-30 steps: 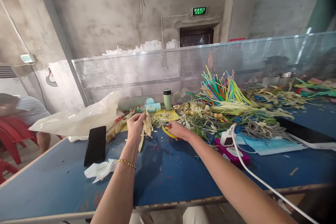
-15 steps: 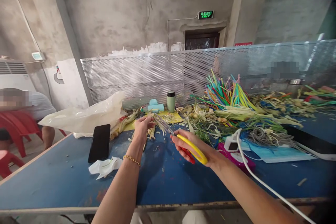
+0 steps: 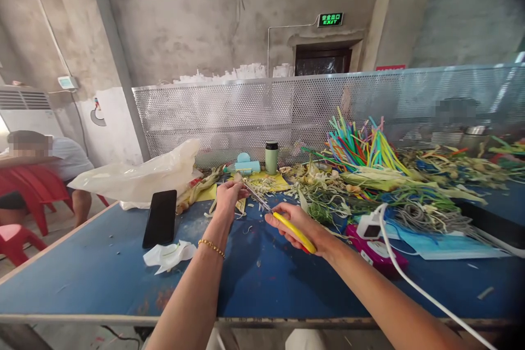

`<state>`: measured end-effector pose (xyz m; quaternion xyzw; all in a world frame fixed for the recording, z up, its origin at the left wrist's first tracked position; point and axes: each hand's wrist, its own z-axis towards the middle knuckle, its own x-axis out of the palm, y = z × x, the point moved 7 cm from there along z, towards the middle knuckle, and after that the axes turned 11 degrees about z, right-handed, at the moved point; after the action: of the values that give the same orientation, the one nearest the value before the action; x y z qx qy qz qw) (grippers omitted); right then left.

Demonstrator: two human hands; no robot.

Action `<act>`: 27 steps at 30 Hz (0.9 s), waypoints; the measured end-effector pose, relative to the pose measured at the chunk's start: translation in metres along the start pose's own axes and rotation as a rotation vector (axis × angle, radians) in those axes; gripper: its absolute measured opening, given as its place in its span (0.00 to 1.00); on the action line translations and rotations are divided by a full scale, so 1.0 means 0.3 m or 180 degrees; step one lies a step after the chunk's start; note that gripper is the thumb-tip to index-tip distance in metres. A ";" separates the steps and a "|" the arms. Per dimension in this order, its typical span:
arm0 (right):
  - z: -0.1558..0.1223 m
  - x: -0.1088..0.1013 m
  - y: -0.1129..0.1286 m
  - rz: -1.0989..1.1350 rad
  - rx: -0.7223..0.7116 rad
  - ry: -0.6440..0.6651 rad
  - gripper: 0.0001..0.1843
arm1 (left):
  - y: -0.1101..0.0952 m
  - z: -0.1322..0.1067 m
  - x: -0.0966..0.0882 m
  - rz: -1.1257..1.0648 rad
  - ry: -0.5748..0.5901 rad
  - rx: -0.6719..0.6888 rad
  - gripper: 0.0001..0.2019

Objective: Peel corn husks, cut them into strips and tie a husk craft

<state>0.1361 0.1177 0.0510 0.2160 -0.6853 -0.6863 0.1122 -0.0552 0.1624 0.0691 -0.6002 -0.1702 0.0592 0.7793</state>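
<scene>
My right hand (image 3: 293, 225) is wrapped around scissors (image 3: 293, 232) with a yellow and red handle. Their metal blades point up and left, the tips reaching the fingers of my left hand (image 3: 229, 197). Those left fingers are pinched on a small pale piece of husk (image 3: 238, 177), mostly hidden by the fingers. A gold bead bracelet (image 3: 211, 246) circles my left wrist. Just beyond both hands, pale scraps lie on a yellow sheet (image 3: 279, 182).
Husks (image 3: 377, 177) and bright pipe cleaners (image 3: 365, 145) heap at the right. A green bottle (image 3: 271, 158) stands behind. A phone (image 3: 159, 219), crumpled tissue (image 3: 170, 256) and plastic bag (image 3: 139, 175) lie left. A white cable (image 3: 394, 260) crosses near my right forearm. A person sits far left.
The scissors' handles have come together, with less of the red one showing, and the blades look closer to shut. My view has turned slightly left.
</scene>
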 end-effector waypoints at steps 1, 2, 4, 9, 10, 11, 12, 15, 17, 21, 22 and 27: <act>0.001 -0.002 -0.001 -0.0005 -0.0010 -0.0011 0.28 | 0.002 0.000 -0.001 0.0007 -0.0018 -0.0016 0.03; 0.003 -0.003 -0.001 -0.0002 -0.0016 -0.0023 0.27 | 0.003 0.000 -0.001 0.0009 -0.0027 -0.0026 0.03; 0.005 -0.006 -0.001 0.0011 -0.0024 -0.0036 0.27 | 0.004 0.000 0.002 0.0010 -0.0012 -0.0019 0.03; 0.013 -0.010 0.000 -0.0044 -0.0028 -0.0088 0.27 | 0.000 -0.001 0.011 0.0015 0.0013 0.0039 0.05; 0.014 -0.011 0.002 -0.0057 -0.0035 -0.0101 0.28 | -0.002 -0.002 0.011 0.0013 0.0001 0.0046 0.05; 0.015 -0.011 0.004 -0.0066 -0.0045 -0.0114 0.28 | -0.004 -0.003 0.010 0.0013 -0.0007 0.0050 0.05; 0.015 -0.011 0.006 -0.0077 -0.0051 -0.0127 0.28 | -0.005 -0.004 0.010 0.0016 -0.0012 0.0048 0.05; 0.016 -0.011 0.015 -0.0107 -0.0061 -0.0180 0.28 | -0.007 -0.007 0.011 0.0036 -0.0007 0.0025 0.04; 0.018 -0.011 0.020 -0.0138 -0.0064 -0.0202 0.28 | -0.005 -0.007 0.013 0.0048 0.0009 0.0028 0.04; 0.028 -0.008 0.030 -0.0128 -0.0098 -0.0197 0.28 | 0.009 -0.003 0.028 0.0113 0.0124 0.0041 0.04; 0.030 -0.008 0.031 -0.0108 -0.0094 -0.0204 0.28 | 0.012 -0.002 0.034 0.0135 0.0175 0.0054 0.04; 0.034 -0.008 0.033 0.0003 -0.0049 -0.0283 0.27 | 0.021 -0.004 0.056 0.0260 0.0372 0.0201 0.04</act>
<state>0.1321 0.1275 0.0608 0.1842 -0.6845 -0.7004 0.0836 -0.0383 0.1679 0.0663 -0.5842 -0.0978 0.0610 0.8034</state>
